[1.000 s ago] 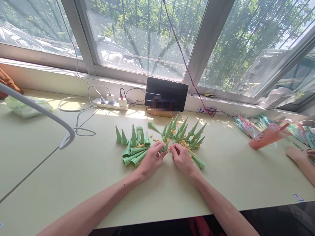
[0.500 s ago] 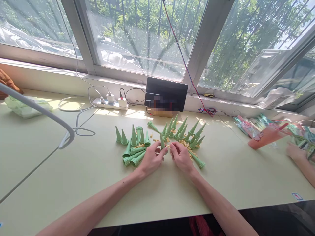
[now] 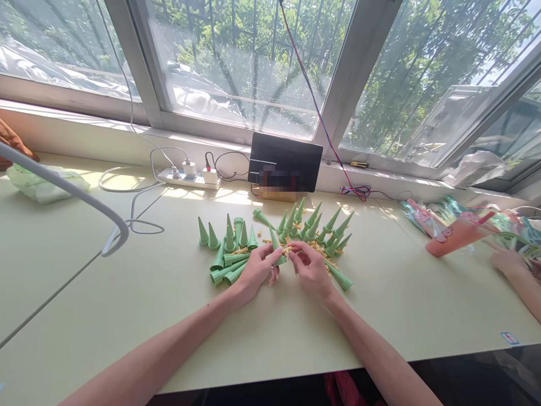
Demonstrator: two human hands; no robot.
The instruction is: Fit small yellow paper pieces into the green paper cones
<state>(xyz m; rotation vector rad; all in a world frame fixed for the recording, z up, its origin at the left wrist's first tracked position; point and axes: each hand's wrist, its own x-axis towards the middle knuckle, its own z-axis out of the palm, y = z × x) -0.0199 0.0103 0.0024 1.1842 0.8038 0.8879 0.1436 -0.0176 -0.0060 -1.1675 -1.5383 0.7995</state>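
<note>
My left hand (image 3: 261, 268) is closed around a green plastic cone spike (image 3: 276, 251), its tip pointing up and leaning a little left. Against the side of that cone, my right hand (image 3: 310, 265) pinches a small yellow plastic piece (image 3: 287, 250); whether it sits in the cone I cannot tell. To the left, several green cones (image 3: 203, 232) stand upright, while others (image 3: 223, 275) lie on their sides near my left wrist. More cones (image 3: 313, 226) stand beyond my right hand, with loose yellow pieces scattered among them. One cone (image 3: 340, 276) lies beside my right wrist.
A tablet (image 3: 285, 160) leans at the back by the window. Left of it are a power strip (image 3: 190, 176) and a looping grey cable (image 3: 116, 225). On the right stand a pink cup with a straw (image 3: 456, 237), plastic bags, and another person's hand (image 3: 509, 265).
The cone in my left hand has tilted to the left and its lower side shows more. My right fingers have shifted slightly left, with the yellow piece close against the cone.
</note>
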